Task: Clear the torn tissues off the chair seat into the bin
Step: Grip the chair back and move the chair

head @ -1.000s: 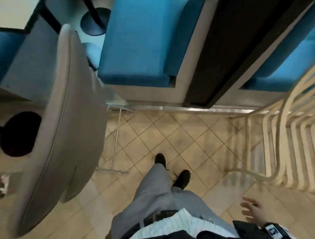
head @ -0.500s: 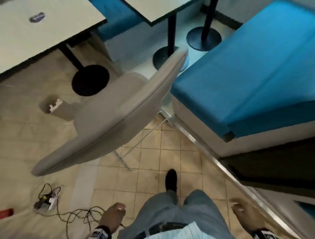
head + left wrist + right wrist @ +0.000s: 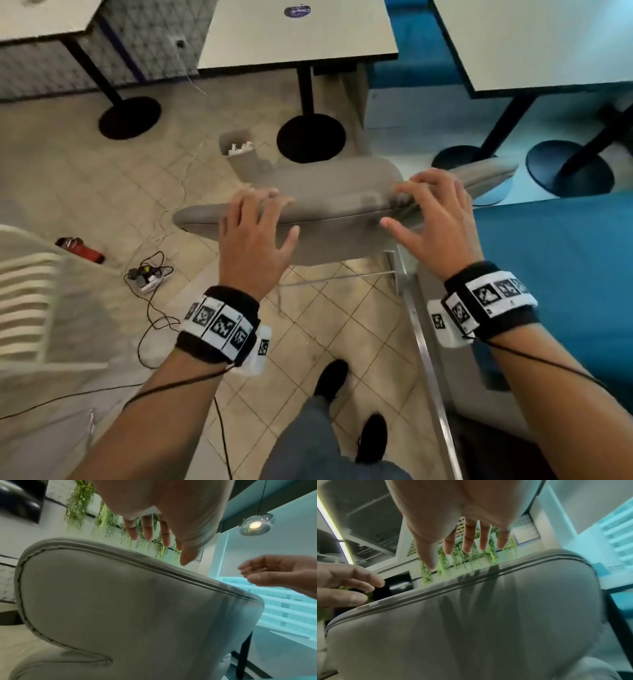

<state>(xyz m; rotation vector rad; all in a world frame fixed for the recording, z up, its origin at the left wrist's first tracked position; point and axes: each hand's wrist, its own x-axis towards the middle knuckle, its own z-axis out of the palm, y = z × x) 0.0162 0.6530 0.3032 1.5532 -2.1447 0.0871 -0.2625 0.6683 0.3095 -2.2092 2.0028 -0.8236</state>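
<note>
A grey upholstered chair (image 3: 335, 202) stands in front of me, seen from behind its backrest (image 3: 120, 601); the seat is hidden behind the backrest. My left hand (image 3: 255, 236) hovers open just over the backrest's top edge on the left. My right hand (image 3: 431, 219) hovers open over the top edge on the right, fingers spread. Both hands are empty. In the right wrist view the backrest (image 3: 471, 615) fills the lower half. A small grey bin (image 3: 241, 154) stands on the floor beyond the chair, with white torn tissues (image 3: 239, 148) inside it.
Pedestal tables (image 3: 298, 34) with round black bases (image 3: 310, 137) stand beyond the chair. A blue bench (image 3: 555, 274) runs along the right. A white slatted chair (image 3: 27, 301) is at the left. A power strip with cables (image 3: 147, 277) and a red can (image 3: 80, 250) lie on the tiled floor.
My view has swung round to face the back of the grey chair. Both hands have risen from my sides to just above the backrest's top edge.
</note>
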